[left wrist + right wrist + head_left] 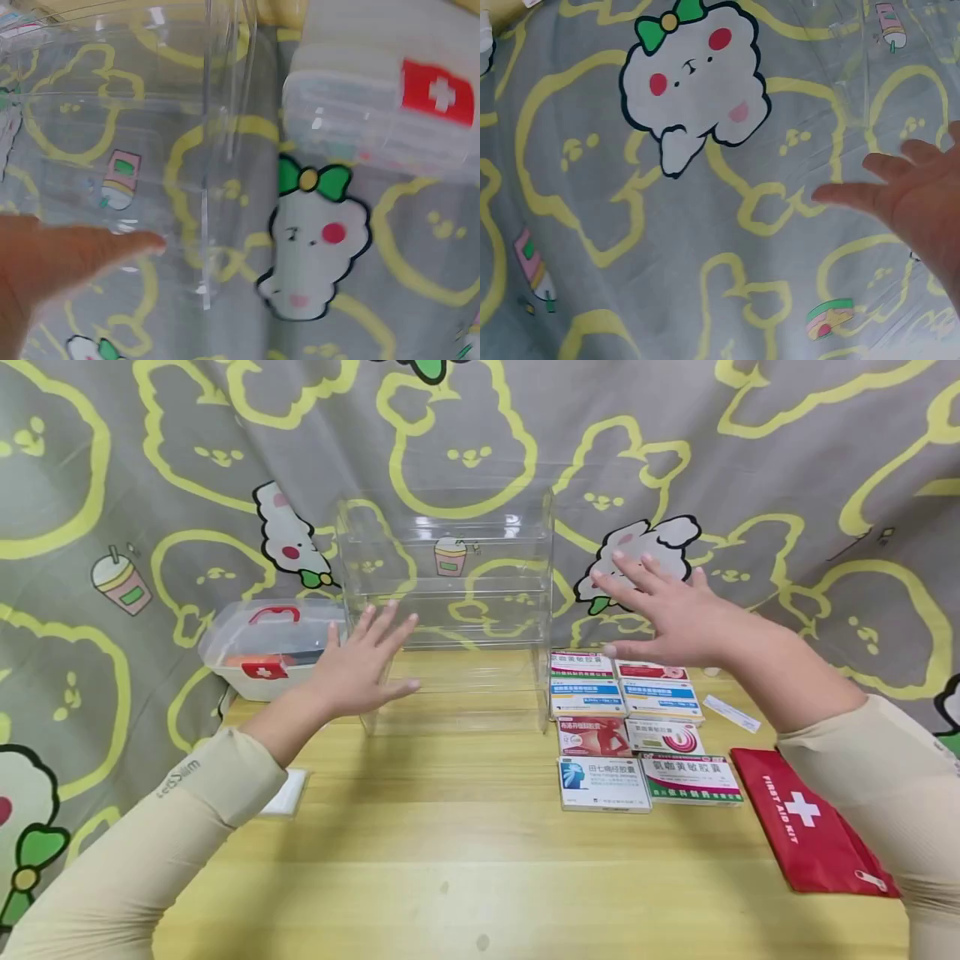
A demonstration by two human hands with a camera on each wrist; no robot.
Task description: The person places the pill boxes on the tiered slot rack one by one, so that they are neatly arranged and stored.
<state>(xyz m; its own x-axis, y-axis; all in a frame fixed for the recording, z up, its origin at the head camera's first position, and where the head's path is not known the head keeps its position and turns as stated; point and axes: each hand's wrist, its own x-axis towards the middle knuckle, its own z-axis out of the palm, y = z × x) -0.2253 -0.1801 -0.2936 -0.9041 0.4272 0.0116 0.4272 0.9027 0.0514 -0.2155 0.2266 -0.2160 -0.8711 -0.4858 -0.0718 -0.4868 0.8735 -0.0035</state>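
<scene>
A clear plastic tiered rack (472, 585) stands at the back middle of the wooden table. My left hand (363, 660), fingers spread and holding nothing, is raised in front of the rack's left side. In the left wrist view, the thumb (112, 251) overlaps the rack's clear panels. My right hand (675, 614) is raised too, its fingers spread and nothing in them, over the back of several medicine boxes (603, 783) laid in two columns right of the rack. The right wrist view has this hand (922, 195) before the patterned curtain.
A lidded first aid box (262, 647) with a red latch stands at the back left, a small white item (285, 793) nearer. At right lie a red first aid pouch (810, 822) and a white paper strip (732, 713). A patterned grey curtain (480, 435) hangs behind.
</scene>
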